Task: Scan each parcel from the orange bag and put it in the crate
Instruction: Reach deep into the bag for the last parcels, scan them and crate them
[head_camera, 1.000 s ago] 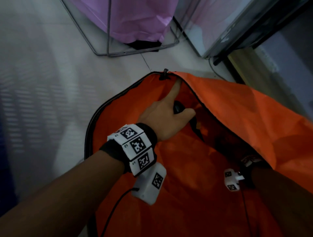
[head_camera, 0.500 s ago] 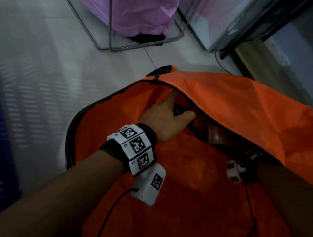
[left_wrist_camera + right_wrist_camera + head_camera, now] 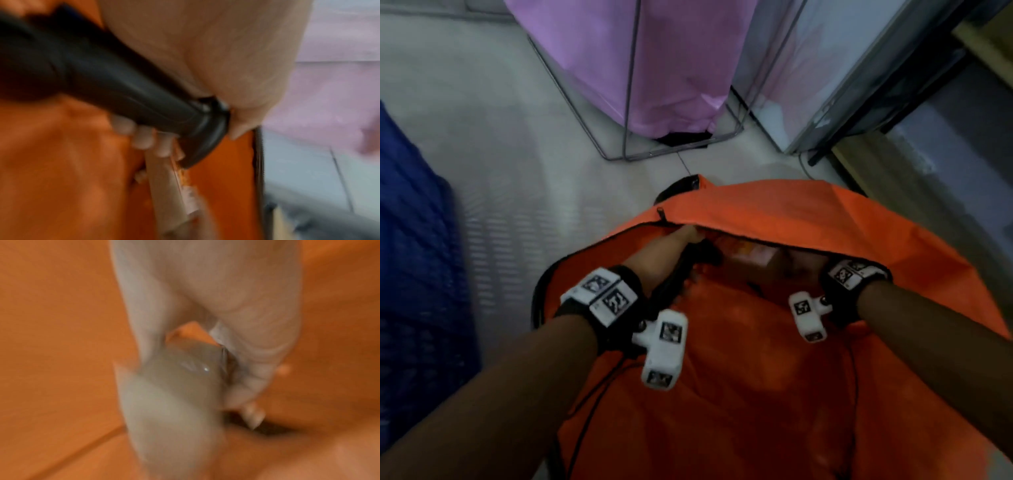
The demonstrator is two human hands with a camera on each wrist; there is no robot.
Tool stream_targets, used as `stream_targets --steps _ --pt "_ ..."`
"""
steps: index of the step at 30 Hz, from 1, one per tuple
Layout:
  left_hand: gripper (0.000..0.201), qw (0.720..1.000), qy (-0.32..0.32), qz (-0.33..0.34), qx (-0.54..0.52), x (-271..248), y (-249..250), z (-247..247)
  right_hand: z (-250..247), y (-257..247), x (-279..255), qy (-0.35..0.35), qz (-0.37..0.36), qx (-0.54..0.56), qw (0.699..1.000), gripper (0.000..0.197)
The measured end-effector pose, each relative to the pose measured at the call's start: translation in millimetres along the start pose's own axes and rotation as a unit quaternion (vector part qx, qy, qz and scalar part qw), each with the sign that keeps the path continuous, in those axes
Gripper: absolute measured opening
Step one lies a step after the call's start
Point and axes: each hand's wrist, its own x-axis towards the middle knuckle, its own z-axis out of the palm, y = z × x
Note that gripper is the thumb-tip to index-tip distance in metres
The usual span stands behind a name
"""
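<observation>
Both hands reach into the mouth of the orange bag [image 3: 808, 233], which lies open on the pale floor [image 3: 500, 164]. The left hand [image 3: 674, 246] is clenched round the black handle of a scanner [image 3: 115, 84], its fingers [image 3: 144, 138] curled under the handle, and it sits at the bag's far rim just under the folded top flap. The right hand [image 3: 236, 308] is inside the bag near its right side; in the head view the flap hides all but its wrist. In the blurred right wrist view its fingers and thumb grasp a grey plastic parcel [image 3: 174, 386]. A brown box [image 3: 753, 260] with an orange label lies inside the bag between the 2 hands, seen also in the left wrist view just beyond the scanner's end. The blue crate [image 3: 417, 274] stands at the floor's left edge, well apart from the bag. A pink bag [image 3: 654, 61] hangs in a wire frame beyond the orange one.
</observation>
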Motion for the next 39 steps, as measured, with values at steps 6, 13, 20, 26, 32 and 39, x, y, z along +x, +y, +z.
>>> stream_targets --steps 6,13,20,26,32,39 --pt "0.053 0.993 -0.015 -0.049 -0.106 -93 2 -9 35 -22 -83 -0.262 0.041 -0.018 0.964 0.065" --pt "0.059 0.995 0.049 0.010 -0.087 -250 45 -46 43 -30 -214 -0.315 -0.094 0.056 0.943 0.043" --pt "0.073 0.976 0.118 0.134 -0.122 -396 66 -92 73 -102 -314 -0.257 -0.196 0.165 0.932 0.031" --pt "0.070 0.950 0.173 0.179 -0.188 -473 48 -121 131 -162 -376 -0.279 -0.231 0.281 0.889 0.037" --pt "0.065 0.921 0.248 0.204 -0.220 -509 23 -163 177 -182 -390 -0.341 -0.248 0.278 0.863 0.040" --pt "0.068 0.908 0.252 0.232 -0.241 -524 24 -193 214 -195 -391 -0.364 -0.235 0.270 0.860 0.041"
